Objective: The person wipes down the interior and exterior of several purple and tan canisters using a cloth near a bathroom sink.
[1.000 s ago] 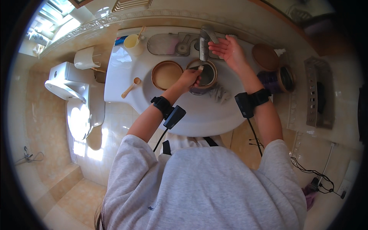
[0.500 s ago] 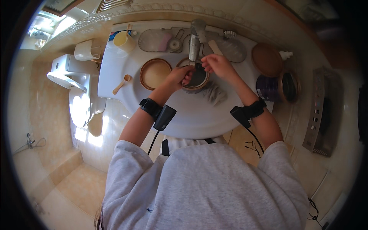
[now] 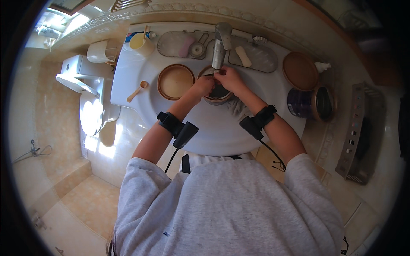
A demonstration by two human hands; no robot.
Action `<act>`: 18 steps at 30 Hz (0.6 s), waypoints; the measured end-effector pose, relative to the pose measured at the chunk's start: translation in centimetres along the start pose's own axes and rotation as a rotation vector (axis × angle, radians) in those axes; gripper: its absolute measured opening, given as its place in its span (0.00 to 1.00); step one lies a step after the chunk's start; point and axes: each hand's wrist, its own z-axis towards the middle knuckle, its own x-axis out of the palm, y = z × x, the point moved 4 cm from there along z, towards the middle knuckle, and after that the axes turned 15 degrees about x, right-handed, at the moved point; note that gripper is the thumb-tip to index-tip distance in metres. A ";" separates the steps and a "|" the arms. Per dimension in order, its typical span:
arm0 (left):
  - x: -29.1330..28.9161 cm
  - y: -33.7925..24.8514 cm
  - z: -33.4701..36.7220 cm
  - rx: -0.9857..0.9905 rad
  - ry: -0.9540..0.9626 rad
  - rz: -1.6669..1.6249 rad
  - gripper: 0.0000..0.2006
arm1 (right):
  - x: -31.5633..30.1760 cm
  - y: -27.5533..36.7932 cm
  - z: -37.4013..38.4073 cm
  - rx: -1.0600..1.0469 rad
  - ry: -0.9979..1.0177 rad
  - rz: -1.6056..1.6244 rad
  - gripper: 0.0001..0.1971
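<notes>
Both my hands meet over the white sink basin [image 3: 205,128], right under the metal faucet [image 3: 221,42]. My left hand [image 3: 204,85] grips the left rim of a round dark container with a wooden rim [image 3: 218,96] that sits in the basin. My right hand [image 3: 229,79] is closed on its far rim, fingertips touching those of the left hand. The hands hide most of the container's inside. Each wrist wears a black band with a cable.
A round wooden lid [image 3: 176,81] and a small wooden spoon [image 3: 137,90] lie left of the container. The sink's back ledge holds a yellow cup [image 3: 141,42] and two soap dishes. To the right are a brown lid [image 3: 299,70] and dark jar [image 3: 305,102], to the left a toilet [image 3: 81,85].
My right hand has come down from the faucet to the container's rim, beside my left hand. The left hand has stayed on the container.
</notes>
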 end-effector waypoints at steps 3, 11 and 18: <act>0.2 -0.4 -0.4 0.201 -0.058 0.292 0.09 | 0.0 0.2 -0.1 -0.068 -0.097 -0.052 0.13; -0.7 0.7 0.2 0.404 -0.099 0.581 0.12 | -1.2 1.7 -2.1 0.248 0.157 0.414 0.13; -0.9 0.2 0.6 0.375 -0.045 0.495 0.11 | 0.2 1.1 -1.2 -0.015 0.053 0.034 0.11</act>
